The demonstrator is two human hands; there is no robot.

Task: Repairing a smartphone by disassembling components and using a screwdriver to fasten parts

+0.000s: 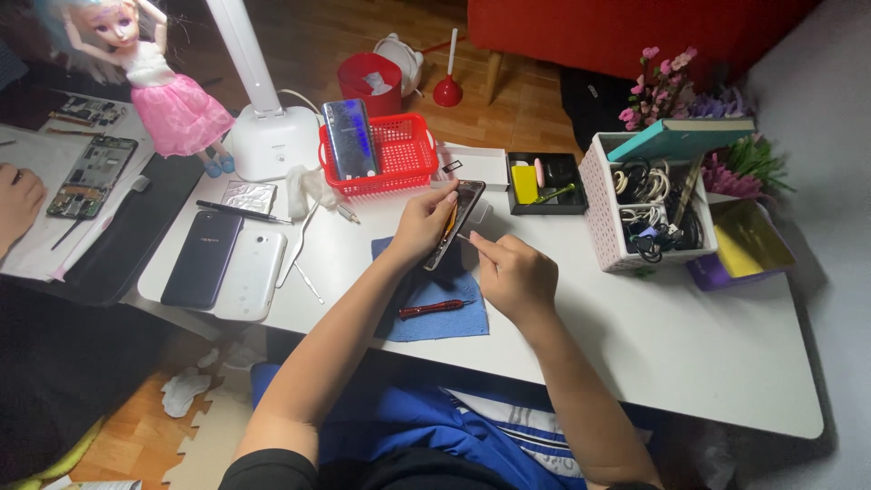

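left hand (423,222) grips an opened phone (456,220) upright over the blue cloth (435,304); right hand (513,272) pinches what seems a thin tool.

A home room turned into a small phone-repair bench. Low white table (689,363) over wood floor (318,36), foam mats at lower left; person seated on the floor. Red sofa (617,27) at top, plunger (448,86) and red bucket (368,82) upper centre. Doll (163,91) in pink dress upper left, beside a white desk lamp (268,136). Repair signs: opened phone (91,177) with bare boards at left edge, two whole phones (227,263) left of centre, red basket (390,154) holding a phone back, red screwdriver (434,308) on a blue cloth (445,322), box of cables (649,213) at right, fake flowers (667,86) behind it.
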